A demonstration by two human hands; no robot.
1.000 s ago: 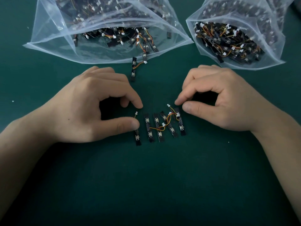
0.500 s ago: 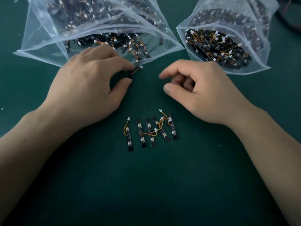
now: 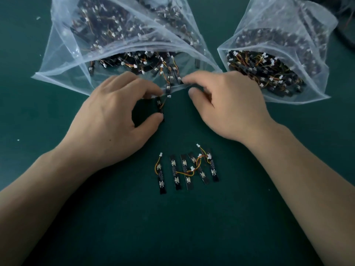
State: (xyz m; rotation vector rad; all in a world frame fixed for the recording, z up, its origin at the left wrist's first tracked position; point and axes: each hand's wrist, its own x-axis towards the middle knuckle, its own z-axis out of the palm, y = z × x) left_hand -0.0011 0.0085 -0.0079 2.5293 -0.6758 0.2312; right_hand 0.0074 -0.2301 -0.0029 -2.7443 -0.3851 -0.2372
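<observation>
The left hand (image 3: 113,120) pinches a narrow black circuit strip (image 3: 159,105), fitted with white buttons and an orange-yellow wire, between thumb and forefinger. The strip sits just outside the mouth of the large clear plastic bag (image 3: 63,73), which holds many like strips. The right hand (image 3: 228,106) has curled fingers at the same bag mouth; whether it grips anything cannot be told. A row of five black strips (image 3: 185,170) lies on the dark green mat (image 3: 192,227) between the wrists. A second clear plastic bag (image 3: 307,91) lies to the right

Left hand (image 3: 115,120) pinches a strip (image 3: 159,105) (thumb, forefinger); right hand (image 3: 226,106) hovers loosely curled.
</observation>
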